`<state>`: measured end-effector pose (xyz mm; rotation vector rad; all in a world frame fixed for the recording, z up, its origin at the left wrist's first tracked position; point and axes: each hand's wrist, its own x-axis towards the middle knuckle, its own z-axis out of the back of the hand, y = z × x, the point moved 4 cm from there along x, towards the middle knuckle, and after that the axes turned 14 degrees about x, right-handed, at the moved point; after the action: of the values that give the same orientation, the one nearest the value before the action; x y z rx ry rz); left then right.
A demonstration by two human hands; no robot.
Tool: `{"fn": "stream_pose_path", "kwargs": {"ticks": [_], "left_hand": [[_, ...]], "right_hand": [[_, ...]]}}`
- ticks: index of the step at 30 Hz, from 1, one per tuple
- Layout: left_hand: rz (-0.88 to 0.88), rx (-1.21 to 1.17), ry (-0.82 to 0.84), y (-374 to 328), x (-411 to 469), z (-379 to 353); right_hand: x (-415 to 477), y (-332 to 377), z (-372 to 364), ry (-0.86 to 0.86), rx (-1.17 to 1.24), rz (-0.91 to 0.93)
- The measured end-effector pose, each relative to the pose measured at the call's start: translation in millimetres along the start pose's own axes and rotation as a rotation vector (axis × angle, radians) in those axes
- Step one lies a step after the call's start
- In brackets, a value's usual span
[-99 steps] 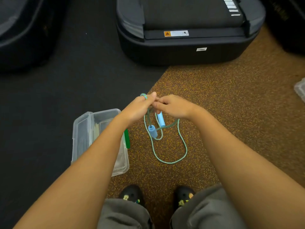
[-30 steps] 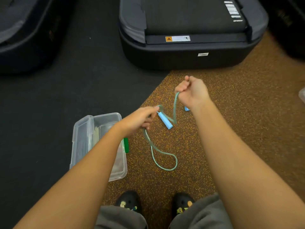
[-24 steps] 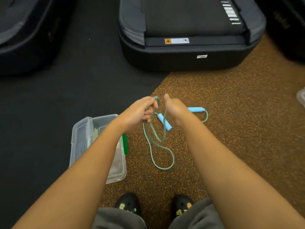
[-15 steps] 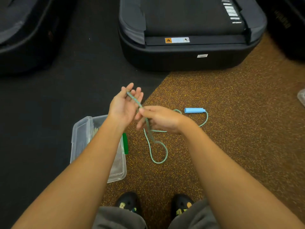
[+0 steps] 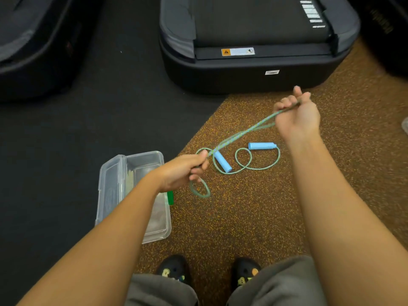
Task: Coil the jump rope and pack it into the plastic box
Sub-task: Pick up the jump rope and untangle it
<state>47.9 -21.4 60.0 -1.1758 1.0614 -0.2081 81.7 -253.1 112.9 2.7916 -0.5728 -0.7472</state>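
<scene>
A green jump rope [image 5: 244, 133] with two light-blue handles is stretched doubled between my hands. My left hand [image 5: 183, 171] grips one end of that stretch low down, with a small loop hanging below it. My right hand [image 5: 295, 115] is raised to the upper right and pinches the other end. One handle [image 5: 223, 161] and the other handle [image 5: 261, 145] lie on the speckled brown floor with loose rope loops around them. The clear plastic box [image 5: 114, 171] sits open on the floor under my left forearm, with a green latch [image 5: 170, 197] on its right side.
A black treadmill [image 5: 254, 43] stands ahead, its end close behind my right hand. Another dark machine [image 5: 33, 40] is at the upper left. Black matting covers the floor at left. My two shoes [image 5: 174, 270] show at the bottom. A clear object [image 5: 405, 125] touches the right edge.
My right hand has swung up and right, pulling the doubled rope taut away from my left hand. My left hand has closed and dropped. The hanging loop is smaller, and a handle lies in view again.
</scene>
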Motion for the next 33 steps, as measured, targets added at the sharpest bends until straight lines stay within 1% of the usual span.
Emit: {"fn": "stream_pose_path", "kwargs": {"ticks": [1,2,3,4,5,6,7,8,9,11,13,15,17,19,21,22,23,24,25,26,27,29,30,31,32,33], "left_hand": [[-0.009,-0.039,-0.038,-2,0,4],[-0.025,-0.075,-0.074,-7,1,6],[-0.048,-0.107,-0.107,-13,3,7],[-0.073,-0.137,-0.135,-20,6,7],[-0.092,-0.155,-0.159,-25,9,6],[-0.103,-0.164,-0.183,-30,11,4],[-0.108,-0.163,-0.208,-33,13,3],[-0.113,-0.162,-0.231,-35,14,3],[-0.119,-0.167,-0.245,-36,14,3],[-0.141,-0.183,-0.253,-37,12,5],[-0.142,-0.205,-0.251,-36,11,7],[-0.109,-0.217,-0.213,-33,10,3],[-0.071,-0.176,-0.153,-27,9,-2],[-0.038,-0.084,-0.09,-20,6,-3],[-0.015,0.018,-0.049,-15,0,1],[-0.012,0.043,-0.047,-14,-3,4],[-0.019,0.048,-0.056,-15,-6,7],[-0.035,0.044,-0.072,-19,-8,9],[-0.061,0.033,-0.089,-25,-8,12],[-0.093,0.01,-0.107,-33,-8,13],[-0.129,-0.028,-0.131,-43,-8,14],[-0.21,-0.147,-0.189,-64,-9,17],[-0.251,-0.207,-0.215,-73,-9,18],[-0.293,-0.256,-0.232,-80,-11,20],[-0.333,-0.301,-0.24,-84,-12,22],[-0.366,-0.339,-0.242,-86,-13,24]], "right_hand": [[1,-2,6,-0.012,-0.086,-0.036],[-1,-10,13,-0.032,-0.255,-0.114],[-6,-24,20,-0.034,-0.484,-0.232],[-17,-41,24,0.004,-0.738,-0.383],[-30,-59,26,0.083,-0.969,-0.546],[-46,-75,25,0.185,-1.133,-0.692],[-57,-87,23,0.282,-1.216,-0.783],[-65,-97,20,0.335,-1.237,-0.805],[-68,-103,17,0.343,-1.233,-0.772],[-67,-107,15,0.346,-1.241,-0.646],[-66,-108,13,0.348,-1.207,-0.59],[-63,-107,11,0.332,-1.116,-0.562],[-55,-97,3,0.316,-1.067,-0.444],[-39,-76,-4,0.203,-0.958,-0.245],[-24,-43,-5,0.004,-0.673,-0.051],[-18,-27,-2,-0.064,-0.519,0.027],[-13,-15,3,-0.099,-0.42,0.075],[-11,-11,9,-0.104,-0.405,0.072],[-9,-16,15,-0.069,-0.469,0.006],[-13,-28,19,0.015,-0.61,-0.116],[-21,-46,21,0.15,-0.807,-0.28],[-51,-83,24,0.495,-1.181,-0.638],[-65,-96,25,0.632,-1.326,-0.763],[-76,-106,26,0.739,-1.453,-0.848],[-80,-111,26,0.813,-1.576,-0.867],[-81,-113,25,0.845,-1.66,-0.842]]}}
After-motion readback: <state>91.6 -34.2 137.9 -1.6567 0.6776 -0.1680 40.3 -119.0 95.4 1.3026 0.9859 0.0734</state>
